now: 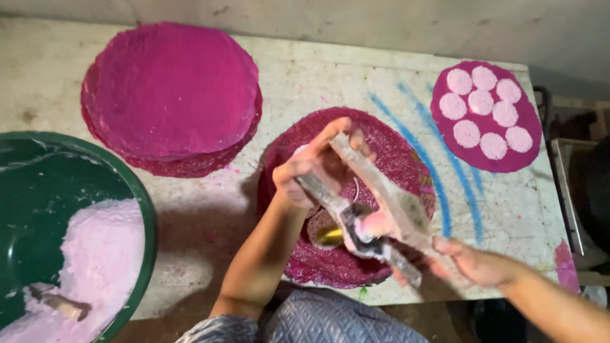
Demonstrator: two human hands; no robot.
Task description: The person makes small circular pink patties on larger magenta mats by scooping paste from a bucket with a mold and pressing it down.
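Pressing step in hand, by the look of it: a hinged metal press (375, 213) held over a magenta mat (394, 159) in the middle of the bench (305, 82). Left hand (314, 168) wrapped tight around the upper ends of the two handles, grip closed on them; right hand (473, 260) closed on the lower end of the same press, near the bench edge. Between the two arms of the press, a lump of pale pink paste (375, 223), squeezed there, just above the mat. To the far left, a green bowl (136, 190) with more pink paste; behind it, a stack of magenta discs (171, 95). At the right, another mat (486, 162) carrying seven pale pink rounds (481, 101). Next move probably calling for an even squeeze, then a clean release onto the mat.
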